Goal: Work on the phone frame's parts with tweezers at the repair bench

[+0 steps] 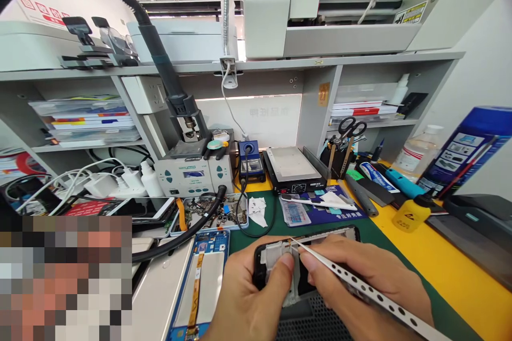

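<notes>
My left hand [244,293] grips an opened phone [276,261], thumb pressed on its grey inner plate. That phone lies on the green mat [384,234], its dark frame reaching to the right behind my fingers. My right hand [360,282] pinches long silver tweezers [352,277]. Their tip rests on the phone's upper inside edge, and the perforated handle runs toward the lower right. Both hands sit close together at the bottom centre.
A blue phone back with an orange flex cable [202,287] lies left of my hands. Behind stand a parts tray [212,216], a hot-air station [194,176], a heating plate [294,168], a yellow bottle [412,210] and a scissors holder [346,154]. A black hose [160,58] arcs overhead.
</notes>
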`<state>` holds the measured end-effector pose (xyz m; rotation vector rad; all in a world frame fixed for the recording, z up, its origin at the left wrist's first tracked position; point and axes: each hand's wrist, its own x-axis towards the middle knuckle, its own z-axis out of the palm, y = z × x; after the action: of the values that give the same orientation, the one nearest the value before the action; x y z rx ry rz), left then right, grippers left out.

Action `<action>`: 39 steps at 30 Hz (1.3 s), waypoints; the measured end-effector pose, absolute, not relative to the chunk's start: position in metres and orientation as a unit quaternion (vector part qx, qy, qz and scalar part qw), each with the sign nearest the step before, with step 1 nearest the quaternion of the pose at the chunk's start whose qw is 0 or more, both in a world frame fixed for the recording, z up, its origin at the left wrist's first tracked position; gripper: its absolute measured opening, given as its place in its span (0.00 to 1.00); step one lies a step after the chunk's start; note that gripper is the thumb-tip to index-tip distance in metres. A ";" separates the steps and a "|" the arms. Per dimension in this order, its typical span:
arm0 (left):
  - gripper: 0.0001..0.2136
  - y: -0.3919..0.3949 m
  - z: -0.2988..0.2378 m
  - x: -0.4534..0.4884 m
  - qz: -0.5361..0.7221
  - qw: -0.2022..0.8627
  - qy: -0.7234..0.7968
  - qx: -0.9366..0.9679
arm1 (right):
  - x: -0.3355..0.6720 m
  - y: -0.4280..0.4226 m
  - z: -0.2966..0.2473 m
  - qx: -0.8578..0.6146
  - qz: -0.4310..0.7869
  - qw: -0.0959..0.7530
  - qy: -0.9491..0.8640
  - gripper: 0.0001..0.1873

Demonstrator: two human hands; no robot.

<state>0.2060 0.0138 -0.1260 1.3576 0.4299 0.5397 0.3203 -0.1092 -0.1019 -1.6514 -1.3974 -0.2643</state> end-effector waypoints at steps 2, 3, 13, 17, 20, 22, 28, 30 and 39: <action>0.14 0.014 -0.126 0.206 0.243 0.726 0.191 0.614 | 0.320 -0.109 -0.104 -0.669 -0.107 0.464 -0.571 0.07; 0.14 0.014 -0.126 0.206 0.242 0.728 0.190 0.613 | 0.320 -0.109 -0.105 -0.668 -0.106 0.464 -0.572 0.07; 0.14 0.013 -0.127 0.205 0.242 0.727 0.184 0.616 | 0.321 -0.108 -0.107 -0.671 -0.110 0.471 -0.562 0.07; 0.15 0.013 -0.127 0.204 0.236 0.730 0.178 0.617 | 0.320 -0.110 -0.107 -0.662 -0.108 0.481 -0.565 0.07; 0.15 0.014 -0.127 0.205 0.235 0.731 0.171 0.617 | 0.321 -0.109 -0.107 -0.663 -0.103 0.479 -0.566 0.08; 0.15 0.014 -0.128 0.205 0.237 0.729 0.167 0.620 | 0.321 -0.107 -0.107 -0.663 -0.102 0.478 -0.566 0.08; 0.15 0.014 -0.128 0.204 0.240 0.717 0.166 0.633 | 0.320 -0.111 -0.106 -0.658 -0.102 0.479 -0.572 0.08; 0.14 0.014 -0.128 0.204 0.240 0.717 0.166 0.633 | 0.320 -0.112 -0.106 -0.657 -0.102 0.480 -0.572 0.08; 0.15 0.014 -0.130 0.204 0.237 0.723 0.164 0.628 | 0.321 -0.107 -0.104 -0.669 -0.104 0.465 -0.570 0.06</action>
<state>0.2044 0.0138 -0.1298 1.3871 0.3615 0.5238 0.3215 -0.1075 -0.1042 -1.6436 -1.4008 -0.2564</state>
